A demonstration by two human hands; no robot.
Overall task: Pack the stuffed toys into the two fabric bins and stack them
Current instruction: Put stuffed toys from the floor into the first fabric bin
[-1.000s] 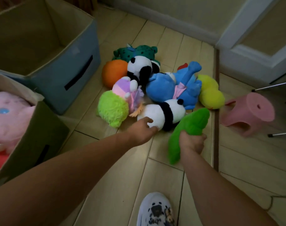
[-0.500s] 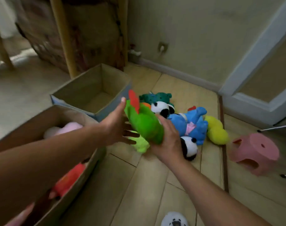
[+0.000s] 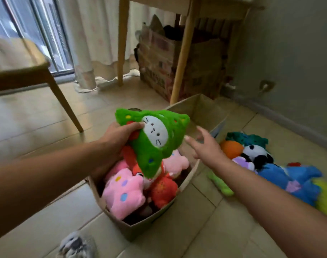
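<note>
1. My left hand (image 3: 119,135) is gripping the green plush toy (image 3: 155,142) with the white cat face, holding it over the near fabric bin (image 3: 140,228).
2. My right hand (image 3: 205,146) is hanging at the toy's 3 o'clock with fingers spread, holding nothing.
3. The near bin is holding a pink spotted plush (image 3: 123,192) and a red plush (image 3: 164,189).
4. The second fabric bin (image 3: 201,110) is standing at its 1 o'clock.
5. At 3 o'clock a panda plush (image 3: 255,152) and a blue plush (image 3: 293,181) are lying on the floor.
</note>
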